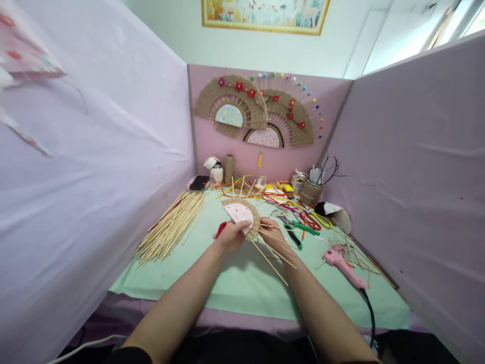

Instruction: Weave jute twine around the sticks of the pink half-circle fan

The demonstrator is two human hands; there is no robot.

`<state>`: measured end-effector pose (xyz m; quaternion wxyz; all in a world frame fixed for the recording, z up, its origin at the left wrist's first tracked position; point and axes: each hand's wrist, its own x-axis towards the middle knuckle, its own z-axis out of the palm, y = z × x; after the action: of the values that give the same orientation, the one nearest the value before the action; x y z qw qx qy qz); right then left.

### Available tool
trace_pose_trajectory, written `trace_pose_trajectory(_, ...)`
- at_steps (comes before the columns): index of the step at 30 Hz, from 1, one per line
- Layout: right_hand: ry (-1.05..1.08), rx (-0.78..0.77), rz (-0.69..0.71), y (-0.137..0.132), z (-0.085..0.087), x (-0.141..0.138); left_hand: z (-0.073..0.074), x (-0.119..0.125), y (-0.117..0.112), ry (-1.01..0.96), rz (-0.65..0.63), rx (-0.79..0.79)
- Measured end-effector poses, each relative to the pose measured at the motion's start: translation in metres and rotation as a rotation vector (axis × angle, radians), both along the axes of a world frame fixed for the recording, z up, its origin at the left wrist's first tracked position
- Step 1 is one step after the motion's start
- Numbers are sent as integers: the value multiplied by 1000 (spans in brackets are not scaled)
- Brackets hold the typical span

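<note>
A: Position of the half-round piece (235,210)?

B: Just right of the stick bundle (172,227), over the green cloth (235,296), spotted fabric facing us.

A: And our hands?

B: Our left hand (232,237) grasps it, thumb laid across the fabric; the fingers behind are hidden. Our right hand (275,236), farther right of the bundle, curls at the rim of the twine band (256,216), among thin sticks (270,262). Whether its tips pinch twine or wood, we cannot tell.

A: Best handling, in our judgement?

B: Left thumb firm but flat, sparing the fabric a crease. Right fingers close to the band, since pressure out along those sticks could snap or splay them. Even tension, even gaps. (A red tuft (220,230) shows beside our left hand; we would keep it from snagging.)

A: Hazards?

B: Pink glue gun (346,268), well right of the bundle. Possibly hot; we'd keep our right forearm off it.
</note>
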<state>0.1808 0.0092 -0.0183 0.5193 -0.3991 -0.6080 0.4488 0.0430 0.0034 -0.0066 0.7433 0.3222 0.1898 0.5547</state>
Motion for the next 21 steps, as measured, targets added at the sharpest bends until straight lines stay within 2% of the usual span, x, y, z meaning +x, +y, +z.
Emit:
trace_pose_trajectory(3, 45, -7, 60, 0, 2, -1, -7, 4, 0, 89, 54, -6)
trace_pose_trajectory(6, 53, 13, 85, 1, 3, -2, -9, 5, 1, 156, 45, -55)
trace_pose_trajectory(9, 37, 26, 51, 4, 1, -3, -4, 1, 3, 57, 38, -27)
trace_pose_trajectory(13, 55, 21, 72, 7, -2, -2, 6, -6, 5, -83, 49, 0)
trace_pose_trajectory(21, -15, 8, 193, -4, 4, -2, 17, -9, -1, -133, 82, -8)
